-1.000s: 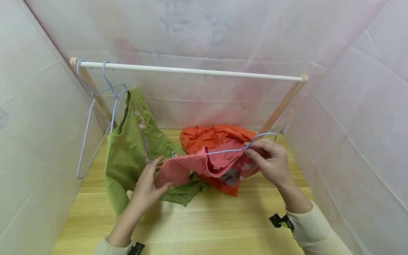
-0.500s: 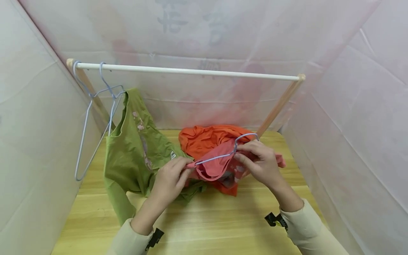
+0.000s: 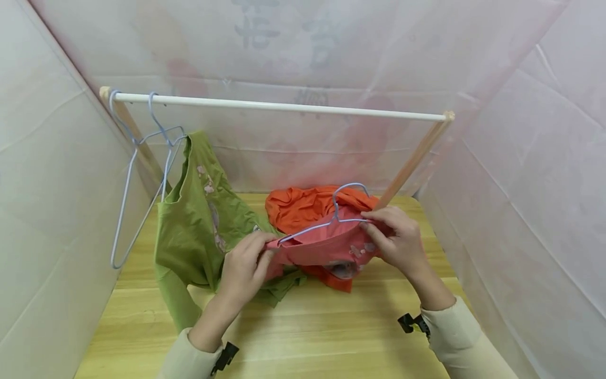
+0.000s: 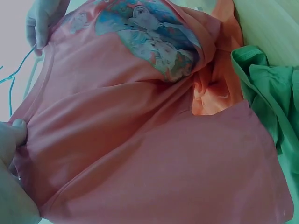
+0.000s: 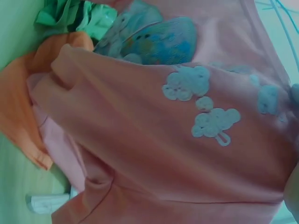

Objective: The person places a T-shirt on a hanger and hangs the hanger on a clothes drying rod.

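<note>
Pinched between thumb and fingers, a fold of pink shirt [image 3: 317,256] is gripped by the left hand [image 3: 242,269] at the left end of a blue wire hanger [image 3: 307,230]; the right hand [image 3: 397,239] pinches the neckline and the hanger's right arm together. Pale sheets [image 3: 284,58] wall the far, left and right sides around a wooden table [image 3: 331,331]. On it stands a rack with a white rail [image 3: 284,106] between wooden posts, beyond both hands. At left, a green shirt [image 3: 199,226] hangs from that rail and slumps onto the table, its lower folds behind and beside the left hand, crowding that side. The pink shirt is at right of centre, nearer than the rail, its printed front turned to the near side. An orange garment [image 3: 303,208] lies bunched on the far side of it and partly beneath, in front of the right post. Two more wire hangers hook over the rail's left end, the right one inside the green shirt. Smallest are the black mounts [image 3: 224,358] at the cuffs.
</note>
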A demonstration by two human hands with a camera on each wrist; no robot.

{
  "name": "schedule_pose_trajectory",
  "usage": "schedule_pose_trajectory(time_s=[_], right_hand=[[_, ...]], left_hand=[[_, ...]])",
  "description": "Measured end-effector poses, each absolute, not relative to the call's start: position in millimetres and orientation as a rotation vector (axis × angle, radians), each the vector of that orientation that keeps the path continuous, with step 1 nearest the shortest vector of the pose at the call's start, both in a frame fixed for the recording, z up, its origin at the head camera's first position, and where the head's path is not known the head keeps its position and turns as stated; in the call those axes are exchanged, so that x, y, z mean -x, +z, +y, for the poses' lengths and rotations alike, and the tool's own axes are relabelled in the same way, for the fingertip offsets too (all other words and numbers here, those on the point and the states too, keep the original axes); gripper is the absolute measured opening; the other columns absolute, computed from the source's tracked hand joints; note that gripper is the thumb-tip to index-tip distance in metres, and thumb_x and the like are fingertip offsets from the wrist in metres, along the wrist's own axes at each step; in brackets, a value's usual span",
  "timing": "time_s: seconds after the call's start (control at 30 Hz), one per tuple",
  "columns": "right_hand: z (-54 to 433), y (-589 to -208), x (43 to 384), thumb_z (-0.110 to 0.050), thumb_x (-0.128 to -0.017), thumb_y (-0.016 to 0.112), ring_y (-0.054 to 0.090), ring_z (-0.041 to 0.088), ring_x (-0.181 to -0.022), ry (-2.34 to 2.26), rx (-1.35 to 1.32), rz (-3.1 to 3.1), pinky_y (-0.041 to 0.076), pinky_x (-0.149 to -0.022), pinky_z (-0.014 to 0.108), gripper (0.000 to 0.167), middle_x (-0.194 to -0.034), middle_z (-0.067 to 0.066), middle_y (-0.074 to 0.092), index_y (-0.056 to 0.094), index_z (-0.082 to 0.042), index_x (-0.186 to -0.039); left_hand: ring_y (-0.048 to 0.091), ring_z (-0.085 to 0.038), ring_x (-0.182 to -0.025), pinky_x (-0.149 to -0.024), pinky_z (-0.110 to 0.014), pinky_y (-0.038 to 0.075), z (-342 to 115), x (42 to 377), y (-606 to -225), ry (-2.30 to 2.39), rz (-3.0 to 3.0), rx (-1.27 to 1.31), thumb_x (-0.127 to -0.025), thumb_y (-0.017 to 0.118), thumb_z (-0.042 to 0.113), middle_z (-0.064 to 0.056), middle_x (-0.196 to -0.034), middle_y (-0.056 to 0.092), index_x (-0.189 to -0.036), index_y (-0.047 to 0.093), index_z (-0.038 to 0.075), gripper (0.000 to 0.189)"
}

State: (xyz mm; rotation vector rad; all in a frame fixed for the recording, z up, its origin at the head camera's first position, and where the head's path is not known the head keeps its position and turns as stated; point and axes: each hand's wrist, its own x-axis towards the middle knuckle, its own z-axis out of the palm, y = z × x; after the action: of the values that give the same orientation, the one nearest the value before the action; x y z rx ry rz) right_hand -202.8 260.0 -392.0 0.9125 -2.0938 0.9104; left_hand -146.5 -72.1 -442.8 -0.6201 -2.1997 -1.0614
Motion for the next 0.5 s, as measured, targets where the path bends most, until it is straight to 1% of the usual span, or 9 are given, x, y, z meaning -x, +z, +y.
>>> schedule_pose_trajectory(time_s=[0.1, 0.2, 0.33, 0.43, 0.5], right_hand=[[265, -395, 204, 0.004, -0.070, 0.080, 0.062, 0.022, -0.080, 0.892, -0.896, -2.071, 0.044, -0.078, 0.019, 0.028, -0.087, 0.008, 0.075, 0.078, -0.004, -0.097], [270, -397, 206, 0.003, -0.070, 0.079, 0.061, 0.023, -0.078, 0.884, -0.874, -2.062, 0.043, -0.077, 0.021, 0.027, -0.086, 0.010, 0.075, 0.078, -0.003, -0.096], [273, -400, 208, -0.001, -0.074, 0.074, 0.061, 0.026, -0.078, 0.854, -0.867, -2.041, 0.043, -0.079, 0.024, 0.022, -0.087, 0.012, 0.074, 0.078, -0.003, -0.095], [270, -400, 208, -0.005, -0.075, 0.068, 0.060, 0.028, -0.080, 0.816, -0.893, -2.007, 0.042, -0.081, 0.025, 0.022, -0.089, 0.013, 0.073, 0.077, -0.002, -0.095], [267, -398, 208, -0.009, -0.077, 0.068, 0.061, 0.030, -0.083, 0.802, -0.931, -1.989, 0.043, -0.083, 0.027, 0.024, -0.092, 0.013, 0.074, 0.077, -0.001, -0.098]], left_hand=[[0.066, -0.018, -0.087, -0.069, -0.040, 0.055, -71, 146, -443, -1.077, -2.198, 0.608, -0.093, 0.069, 0.009, -0.003, -0.097, 0.070, -0.105, 0.068, 0.011, 0.013], [0.064, -0.016, -0.081, -0.065, -0.037, 0.053, -70, 146, -444, -1.075, -2.186, 0.597, -0.092, 0.070, 0.008, -0.003, -0.095, 0.070, -0.104, 0.068, 0.011, 0.013], [0.053, -0.011, -0.068, -0.056, -0.029, 0.045, -70, 147, -444, -1.088, -2.157, 0.586, -0.090, 0.071, 0.006, 0.000, -0.085, 0.065, -0.101, 0.067, 0.012, 0.013], [0.047, -0.009, -0.065, -0.055, -0.025, 0.040, -70, 147, -444, -1.101, -2.149, 0.579, -0.090, 0.071, 0.007, 0.003, -0.081, 0.060, -0.099, 0.067, 0.013, 0.012], [0.047, -0.008, -0.065, -0.054, -0.024, 0.039, -70, 147, -444, -1.096, -2.144, 0.576, -0.089, 0.072, 0.008, 0.003, -0.080, 0.060, -0.099, 0.068, 0.013, 0.012]])
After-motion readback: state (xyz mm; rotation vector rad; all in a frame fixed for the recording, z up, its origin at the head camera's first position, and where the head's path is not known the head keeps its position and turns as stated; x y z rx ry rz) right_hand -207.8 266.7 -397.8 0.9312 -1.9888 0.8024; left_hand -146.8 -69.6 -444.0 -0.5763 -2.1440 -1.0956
